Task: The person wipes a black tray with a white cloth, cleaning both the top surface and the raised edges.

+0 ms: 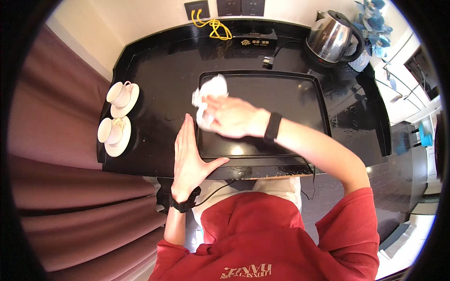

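A crumpled white tissue or cloth (215,86) lies under the fingers of my right hand (237,117), which presses it onto the left part of a black rectangular tray (281,102). The right hand is slightly blurred. My left hand (190,158) rests at the tray's near left corner, fingers stretched along its left rim and thumb spread over the front rim. Nothing is held in the left hand. Both wrists wear black bands. The tray lies on a glossy black tabletop (161,87).
Two white cups (119,95) on saucers (121,140) stand at the left edge. At the back are yellow cables (218,30), a black box (258,40) with writing and a plug (268,61). A steel electric kettle (330,38) stands back right beside blue flowers (376,21). Curtains (63,105) hang left.
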Tool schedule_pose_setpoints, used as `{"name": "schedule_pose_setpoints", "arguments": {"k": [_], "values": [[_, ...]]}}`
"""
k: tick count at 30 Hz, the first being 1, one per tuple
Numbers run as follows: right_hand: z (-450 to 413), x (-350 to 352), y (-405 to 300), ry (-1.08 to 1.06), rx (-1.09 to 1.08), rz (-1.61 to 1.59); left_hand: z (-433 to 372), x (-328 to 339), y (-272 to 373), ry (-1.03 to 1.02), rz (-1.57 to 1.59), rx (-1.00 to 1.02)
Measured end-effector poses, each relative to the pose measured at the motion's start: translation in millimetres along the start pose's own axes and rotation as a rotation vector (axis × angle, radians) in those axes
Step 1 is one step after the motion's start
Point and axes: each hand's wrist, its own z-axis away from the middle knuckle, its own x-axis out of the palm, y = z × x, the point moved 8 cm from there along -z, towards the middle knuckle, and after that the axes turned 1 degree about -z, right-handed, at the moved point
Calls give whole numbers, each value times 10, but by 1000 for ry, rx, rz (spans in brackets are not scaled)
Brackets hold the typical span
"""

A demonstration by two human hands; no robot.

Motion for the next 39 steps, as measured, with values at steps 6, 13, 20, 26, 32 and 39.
{"name": "schedule_pose_setpoints", "arguments": {"k": [6, 13, 20, 26, 32, 39], "values": [[779, -139, -532, 161, -315, -256, -13, -2, 563, -195, 64, 306], [2114, -543, -553, 287, 202, 58, -139, 253, 418, -336, -421, 321], [2728, -410, -247, 356, 410, 29, -1106, 1020, 1430, -569, -107, 437], [2919, -345, -125, 353, 432, -20, -423, 1279, 1816, -419, -116, 733], [2928, -461, -161, 356, 461, -33, -343, 632, 916, -487, -277, 456], [2886, -442, -168, 298, 518, -5, -1204, 482, -45, -501, -414, 310]]}}
